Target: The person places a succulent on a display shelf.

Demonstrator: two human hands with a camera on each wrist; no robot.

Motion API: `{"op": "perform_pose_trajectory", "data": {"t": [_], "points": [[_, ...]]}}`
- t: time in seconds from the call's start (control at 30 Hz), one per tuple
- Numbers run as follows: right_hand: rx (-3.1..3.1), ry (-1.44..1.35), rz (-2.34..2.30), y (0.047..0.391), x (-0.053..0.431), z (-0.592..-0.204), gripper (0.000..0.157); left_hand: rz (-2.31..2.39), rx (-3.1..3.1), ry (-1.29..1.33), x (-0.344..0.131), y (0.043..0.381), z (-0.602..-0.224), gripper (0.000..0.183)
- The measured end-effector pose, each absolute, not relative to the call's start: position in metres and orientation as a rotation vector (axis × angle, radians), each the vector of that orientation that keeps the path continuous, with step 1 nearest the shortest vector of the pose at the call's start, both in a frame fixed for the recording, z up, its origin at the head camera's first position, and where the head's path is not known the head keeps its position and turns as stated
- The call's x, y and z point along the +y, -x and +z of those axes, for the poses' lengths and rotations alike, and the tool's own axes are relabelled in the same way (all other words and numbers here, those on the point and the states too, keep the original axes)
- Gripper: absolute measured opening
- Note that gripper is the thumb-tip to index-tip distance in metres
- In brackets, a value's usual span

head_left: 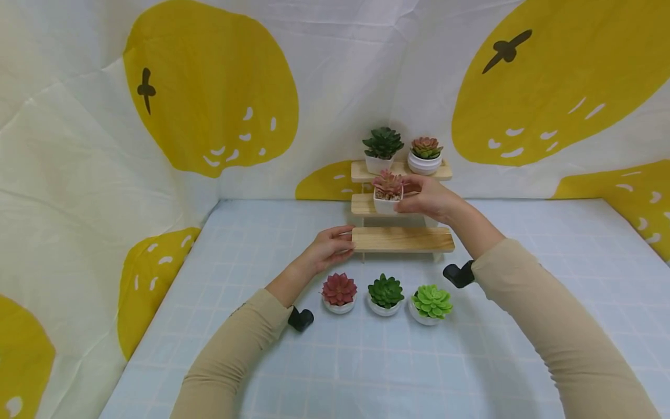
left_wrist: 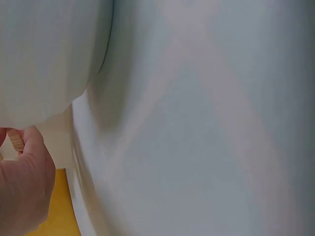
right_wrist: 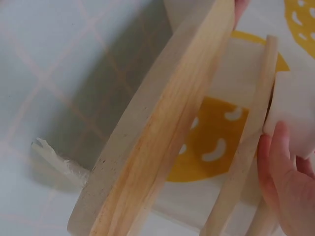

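Note:
A three-tier wooden plant stand (head_left: 403, 240) stands at the back of the table. My left hand (head_left: 332, 249) pinches the left end of its lowest shelf; the left wrist view shows thumb and finger at the wood (left_wrist: 16, 141). On the middle shelf, my right hand (head_left: 426, 198) grips the right side of a square white pot holding a pink succulent (head_left: 388, 189). In the right wrist view the pot (right_wrist: 294, 110) is at the middle board, with fingers against it. The top shelf holds a dark green succulent (head_left: 383, 148) and a red-green succulent (head_left: 426, 154).
In front of the stand, a dark red succulent (head_left: 339, 291), a green succulent (head_left: 385, 293) and a bright green succulent (head_left: 432, 302) stand in round white pots. A white cloth with yellow fruit prints (head_left: 335, 75) hangs behind the blue checked tablecloth (head_left: 366, 372).

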State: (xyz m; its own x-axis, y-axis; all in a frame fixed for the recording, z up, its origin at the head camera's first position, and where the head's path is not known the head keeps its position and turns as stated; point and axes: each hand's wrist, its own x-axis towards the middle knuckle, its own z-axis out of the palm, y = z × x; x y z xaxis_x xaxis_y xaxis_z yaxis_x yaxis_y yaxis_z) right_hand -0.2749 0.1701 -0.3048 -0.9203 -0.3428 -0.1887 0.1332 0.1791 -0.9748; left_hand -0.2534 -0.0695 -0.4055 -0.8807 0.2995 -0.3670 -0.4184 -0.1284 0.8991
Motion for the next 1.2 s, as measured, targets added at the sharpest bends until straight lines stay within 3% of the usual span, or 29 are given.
{"op": "perform_pose_trajectory", "data": {"t": [1.2], "points": [[1.999, 0.107, -1.903, 0.2809, 0.1615, -0.3073, 0.069, 2.057, 1.657, 0.152, -0.0691, 0.2537, -0.4052, 0.054]]}}
